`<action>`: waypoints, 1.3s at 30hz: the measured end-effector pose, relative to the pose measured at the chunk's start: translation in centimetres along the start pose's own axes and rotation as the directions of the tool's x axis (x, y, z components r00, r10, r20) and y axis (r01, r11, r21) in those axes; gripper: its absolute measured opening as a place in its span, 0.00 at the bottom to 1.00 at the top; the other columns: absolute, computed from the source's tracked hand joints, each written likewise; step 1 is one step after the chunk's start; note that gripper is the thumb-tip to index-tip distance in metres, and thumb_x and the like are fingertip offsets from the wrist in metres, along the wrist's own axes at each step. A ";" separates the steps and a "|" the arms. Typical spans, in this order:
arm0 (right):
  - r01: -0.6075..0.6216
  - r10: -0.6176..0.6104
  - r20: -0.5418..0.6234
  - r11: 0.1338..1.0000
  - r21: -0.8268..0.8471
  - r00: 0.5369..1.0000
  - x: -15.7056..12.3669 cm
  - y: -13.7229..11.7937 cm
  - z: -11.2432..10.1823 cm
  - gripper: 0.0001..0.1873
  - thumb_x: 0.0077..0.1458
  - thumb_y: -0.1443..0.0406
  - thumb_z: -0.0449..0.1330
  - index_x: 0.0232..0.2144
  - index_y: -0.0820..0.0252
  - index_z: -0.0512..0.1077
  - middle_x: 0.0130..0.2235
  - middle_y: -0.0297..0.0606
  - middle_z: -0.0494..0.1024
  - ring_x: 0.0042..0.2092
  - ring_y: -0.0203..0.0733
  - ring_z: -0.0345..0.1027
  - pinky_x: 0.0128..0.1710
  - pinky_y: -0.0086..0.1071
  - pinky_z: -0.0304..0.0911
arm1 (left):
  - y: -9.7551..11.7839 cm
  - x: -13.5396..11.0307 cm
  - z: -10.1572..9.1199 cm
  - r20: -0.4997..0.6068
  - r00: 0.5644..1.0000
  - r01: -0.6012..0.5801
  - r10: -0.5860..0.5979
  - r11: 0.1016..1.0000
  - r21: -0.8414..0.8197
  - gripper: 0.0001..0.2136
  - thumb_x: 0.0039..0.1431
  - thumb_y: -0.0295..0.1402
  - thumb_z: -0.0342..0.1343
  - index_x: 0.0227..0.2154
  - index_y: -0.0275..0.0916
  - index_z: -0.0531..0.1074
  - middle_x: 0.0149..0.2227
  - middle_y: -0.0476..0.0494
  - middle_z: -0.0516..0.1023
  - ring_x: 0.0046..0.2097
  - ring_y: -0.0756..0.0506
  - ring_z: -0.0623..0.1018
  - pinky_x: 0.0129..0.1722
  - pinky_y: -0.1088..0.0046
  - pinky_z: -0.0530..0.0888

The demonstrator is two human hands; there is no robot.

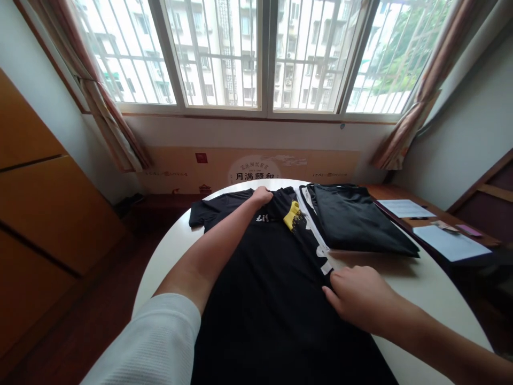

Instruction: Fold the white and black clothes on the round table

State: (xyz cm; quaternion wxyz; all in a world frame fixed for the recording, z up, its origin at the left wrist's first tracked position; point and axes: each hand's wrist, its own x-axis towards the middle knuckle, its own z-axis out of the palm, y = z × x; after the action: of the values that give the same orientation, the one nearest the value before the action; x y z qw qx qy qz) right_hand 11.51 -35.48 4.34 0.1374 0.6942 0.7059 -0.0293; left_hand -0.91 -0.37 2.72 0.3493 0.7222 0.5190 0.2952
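Observation:
A black T-shirt (264, 299) lies spread on a round white table (160, 278), its hem running past the bottom of the view. Part of its right side is folded inward, showing a yellow speckled sleeve end (294, 216) and white print. At the far end, by the collar, my left hand (262, 197) is closed on the cloth. My right hand (355, 291) pinches the folded right edge about halfway down, its thumb on the black fabric. The fingertips of both hands are partly hidden.
A stack of folded dark clothes (356, 219) sits right of the shirt, with white edges showing. Beyond it, a brown desk (368, 192) carries white papers (449, 241) and small items. Behind the table are a long printed box (180, 166) and barred windows. A wooden cabinet (48, 224) stands left.

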 end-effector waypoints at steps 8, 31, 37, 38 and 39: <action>0.073 -0.035 -0.116 0.937 0.343 0.993 -2.2 -0.2 -1.0 0.18 0.70 0.56 0.45 0.29 0.49 0.67 0.31 0.42 0.81 0.33 0.52 0.75 0.31 0.42 0.53 | 1.5 0.9 1.1 -0.111 0.994 0.005 -0.004 1.000 0.010 0.14 0.62 0.21 0.55 0.50 0.34 0.70 0.50 0.32 0.80 0.46 0.43 0.78 0.43 0.70 0.74; 0.600 -0.623 -0.689 0.727 -0.334 0.371 -6.2 -4.8 8.6 0.22 0.78 0.60 0.49 0.68 0.55 0.67 0.68 0.36 0.72 0.70 0.44 0.63 0.74 0.45 0.49 | -0.5 -0.9 0.1 -0.120 0.984 -0.059 0.131 0.878 0.475 0.26 0.61 0.22 0.57 0.62 0.29 0.64 0.62 0.21 0.72 0.61 0.32 0.75 0.59 0.61 0.71; 0.585 -0.643 -0.673 0.721 -0.370 0.366 -6.3 -4.7 8.0 0.23 0.79 0.61 0.46 0.68 0.54 0.67 0.68 0.31 0.72 0.68 0.41 0.65 0.74 0.44 0.51 | 2.8 -2.9 5.4 0.440 0.799 -0.601 0.409 0.531 0.597 0.20 0.70 0.30 0.47 0.61 0.35 0.71 0.64 0.31 0.74 0.64 0.35 0.74 0.66 0.59 0.66; 0.589 -0.645 -0.669 0.720 -0.368 0.370 -6.4 -4.7 8.0 0.23 0.79 0.61 0.46 0.69 0.53 0.66 0.68 0.30 0.72 0.68 0.41 0.65 0.73 0.44 0.52 | 3.1 -2.9 6.3 0.487 0.795 -0.605 0.362 0.521 0.601 0.21 0.71 0.31 0.45 0.62 0.32 0.70 0.66 0.29 0.72 0.65 0.35 0.73 0.66 0.60 0.66; 0.596 -0.649 -0.662 0.716 -0.364 0.376 -6.4 -4.6 7.9 0.23 0.79 0.60 0.46 0.69 0.52 0.66 0.68 0.29 0.71 0.69 0.41 0.65 0.73 0.44 0.53 | 3.4 -2.7 7.1 0.518 0.791 -0.607 0.324 0.515 0.605 0.23 0.72 0.31 0.43 0.64 0.29 0.68 0.68 0.28 0.69 0.68 0.36 0.70 0.67 0.61 0.65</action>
State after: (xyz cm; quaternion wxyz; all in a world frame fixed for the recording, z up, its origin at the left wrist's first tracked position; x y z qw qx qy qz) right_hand 8.16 -43.75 -2.46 -0.1670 0.3181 0.9035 0.2339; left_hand 5.77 -5.11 1.16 0.0111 0.9518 0.3063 0.0096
